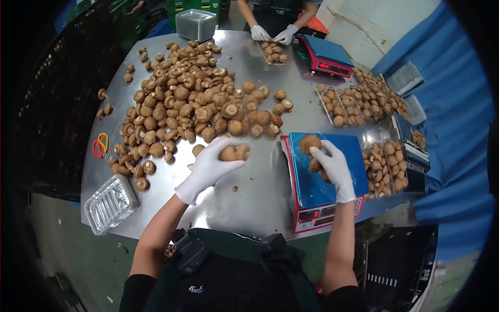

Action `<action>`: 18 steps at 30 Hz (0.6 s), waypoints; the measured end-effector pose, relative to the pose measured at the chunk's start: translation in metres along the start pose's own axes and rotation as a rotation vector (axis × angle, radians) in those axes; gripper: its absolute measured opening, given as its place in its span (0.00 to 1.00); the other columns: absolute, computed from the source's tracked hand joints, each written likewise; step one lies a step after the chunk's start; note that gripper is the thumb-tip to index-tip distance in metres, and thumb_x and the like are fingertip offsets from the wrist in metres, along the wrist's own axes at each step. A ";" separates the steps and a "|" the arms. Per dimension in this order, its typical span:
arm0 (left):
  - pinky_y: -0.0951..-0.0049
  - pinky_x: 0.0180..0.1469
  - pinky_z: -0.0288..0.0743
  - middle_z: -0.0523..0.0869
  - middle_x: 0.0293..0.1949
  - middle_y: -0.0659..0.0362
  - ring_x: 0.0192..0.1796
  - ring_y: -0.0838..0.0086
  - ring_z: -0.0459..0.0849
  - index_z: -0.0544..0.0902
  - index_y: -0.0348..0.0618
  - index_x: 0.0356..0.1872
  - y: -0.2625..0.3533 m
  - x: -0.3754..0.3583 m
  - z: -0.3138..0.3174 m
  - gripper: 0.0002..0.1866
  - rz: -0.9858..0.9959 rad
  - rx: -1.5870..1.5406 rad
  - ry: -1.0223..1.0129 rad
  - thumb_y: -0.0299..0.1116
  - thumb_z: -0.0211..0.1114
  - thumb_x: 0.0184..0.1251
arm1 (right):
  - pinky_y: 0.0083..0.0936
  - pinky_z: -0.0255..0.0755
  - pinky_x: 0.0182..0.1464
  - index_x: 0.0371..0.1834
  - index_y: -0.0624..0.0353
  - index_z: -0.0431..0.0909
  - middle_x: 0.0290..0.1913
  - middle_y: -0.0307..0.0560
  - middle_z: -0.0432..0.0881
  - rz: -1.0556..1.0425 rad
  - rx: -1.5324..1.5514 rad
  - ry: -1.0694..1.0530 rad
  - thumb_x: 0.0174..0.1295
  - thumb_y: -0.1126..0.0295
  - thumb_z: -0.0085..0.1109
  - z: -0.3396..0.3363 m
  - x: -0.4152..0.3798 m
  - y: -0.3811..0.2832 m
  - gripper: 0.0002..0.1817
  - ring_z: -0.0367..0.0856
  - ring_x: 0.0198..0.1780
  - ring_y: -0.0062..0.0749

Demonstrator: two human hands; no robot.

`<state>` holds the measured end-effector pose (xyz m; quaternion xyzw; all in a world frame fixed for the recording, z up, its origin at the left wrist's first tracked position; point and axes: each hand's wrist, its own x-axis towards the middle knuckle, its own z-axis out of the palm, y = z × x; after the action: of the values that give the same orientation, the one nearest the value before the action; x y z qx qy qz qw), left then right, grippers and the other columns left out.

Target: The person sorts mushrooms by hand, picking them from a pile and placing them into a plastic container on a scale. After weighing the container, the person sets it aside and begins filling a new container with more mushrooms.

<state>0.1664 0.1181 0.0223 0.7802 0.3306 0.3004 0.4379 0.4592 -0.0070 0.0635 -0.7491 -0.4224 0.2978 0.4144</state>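
The fingers [228,141] of your left hand [209,164] curled partly closed around a couple of mushrooms [235,152], just on your side of the pile [179,96]. Those of your right hand [337,170] were closed on a few more above the scale [340,145], whose display [315,214] showed 0; I could not tell whether any touched its plate. You seemed to be at the step of picking out mushrooms by hand, and the next move called for a light, secure grip on each cluster. Farther out, scissors [100,145] and a tray [110,204] lay leftward on the table [249,205], with filled trays [385,169] rightward.
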 end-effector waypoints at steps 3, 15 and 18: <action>0.71 0.48 0.78 0.80 0.47 0.59 0.47 0.66 0.83 0.81 0.50 0.51 0.035 0.039 0.026 0.23 0.156 0.237 -0.063 0.36 0.74 0.50 | 0.22 0.60 0.18 0.52 0.58 0.78 0.24 0.35 0.73 0.240 -0.068 -0.057 0.62 0.56 0.64 -0.027 0.010 -0.004 0.21 0.66 0.18 0.16; 0.62 0.43 0.79 0.79 0.44 0.52 0.44 0.59 0.84 0.76 0.52 0.57 0.080 0.117 0.111 0.30 0.307 0.839 -0.581 0.49 0.71 0.53 | 0.29 0.71 0.30 0.45 0.59 0.80 0.31 0.48 0.81 0.114 -0.532 0.138 0.63 0.48 0.58 -0.030 0.017 0.033 0.23 0.79 0.24 0.33; 0.62 0.44 0.79 0.79 0.45 0.51 0.46 0.58 0.84 0.71 0.52 0.63 0.079 0.114 0.111 0.35 0.280 0.775 -0.505 0.50 0.71 0.54 | 0.36 0.75 0.45 0.48 0.56 0.78 0.41 0.50 0.84 -0.003 -0.542 0.225 0.63 0.44 0.55 -0.027 0.009 0.048 0.26 0.83 0.41 0.45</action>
<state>0.3395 0.1215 0.0639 0.9714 0.1933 0.0122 0.1370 0.5033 -0.0230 0.0337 -0.8600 -0.4392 0.0887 0.2440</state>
